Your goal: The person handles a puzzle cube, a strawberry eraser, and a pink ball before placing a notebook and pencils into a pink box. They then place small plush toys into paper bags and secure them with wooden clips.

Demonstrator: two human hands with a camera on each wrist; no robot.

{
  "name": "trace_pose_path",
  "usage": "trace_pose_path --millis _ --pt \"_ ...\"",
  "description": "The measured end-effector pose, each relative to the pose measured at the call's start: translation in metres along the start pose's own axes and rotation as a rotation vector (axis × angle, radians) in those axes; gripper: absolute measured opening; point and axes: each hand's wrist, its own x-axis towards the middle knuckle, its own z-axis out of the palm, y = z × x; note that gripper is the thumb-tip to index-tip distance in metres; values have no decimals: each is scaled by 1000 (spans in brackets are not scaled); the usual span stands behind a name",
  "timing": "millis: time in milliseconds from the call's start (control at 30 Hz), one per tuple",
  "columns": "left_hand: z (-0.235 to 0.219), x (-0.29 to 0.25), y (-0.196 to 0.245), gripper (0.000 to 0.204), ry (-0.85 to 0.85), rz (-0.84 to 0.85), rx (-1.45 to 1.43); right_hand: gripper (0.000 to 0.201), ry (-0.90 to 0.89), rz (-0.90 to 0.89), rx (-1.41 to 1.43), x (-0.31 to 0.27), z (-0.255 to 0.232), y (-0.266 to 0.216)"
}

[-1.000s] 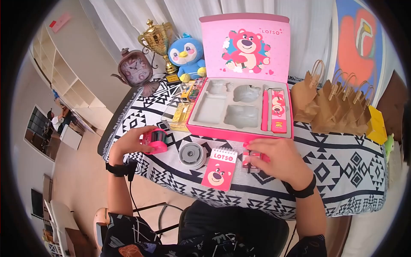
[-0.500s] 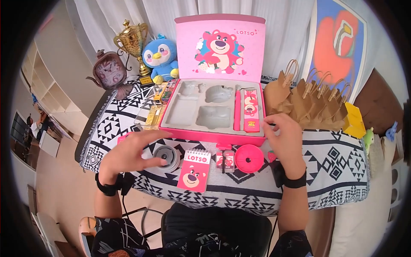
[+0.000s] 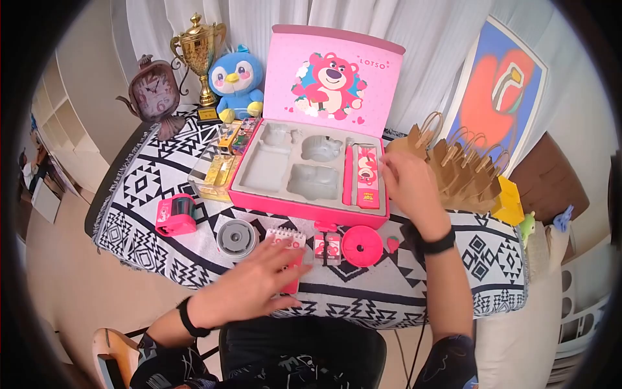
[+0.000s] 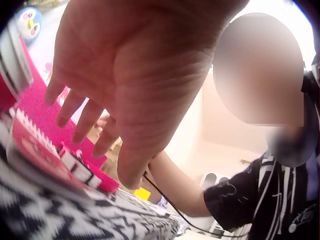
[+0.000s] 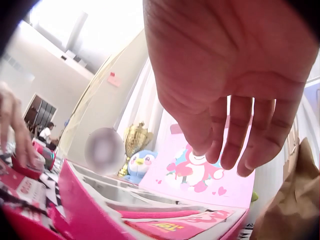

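My left hand hovers over the pink spiral notepad with its fingers spread, holding nothing; in the left wrist view the palm hangs above the notepad. Beside the right edge of the open pink gift box is my right hand, empty, its fingers loosely bent. The right wrist view has this hand above the box and its pink packet. A small boxed item, a round pink bowl and a strawberry piece lie in front of the box.
Left of the notepad are a grey-white round container and a pink device. Clear cases, a clock, trophy and blue plush stand at left; paper bags and a yellow box at right.
The left hand let go of the pink device and moved right to above the notepad. The right hand left the small boxed item and moved up beside the box's right edge. The head view shifted.
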Motion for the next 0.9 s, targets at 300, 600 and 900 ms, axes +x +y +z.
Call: trace_pose_path --millis 300,600,900 --pt "65 -13 8 79 -6 -15 227 25 -304 -133 -56 77 69 44" --pt "70 -11 9 83 55 -40 242 30 -464 71 -153 117 109 54" --pt "75 -10 7 81 51 -93 235 27 -666 433 359 131 89 65"
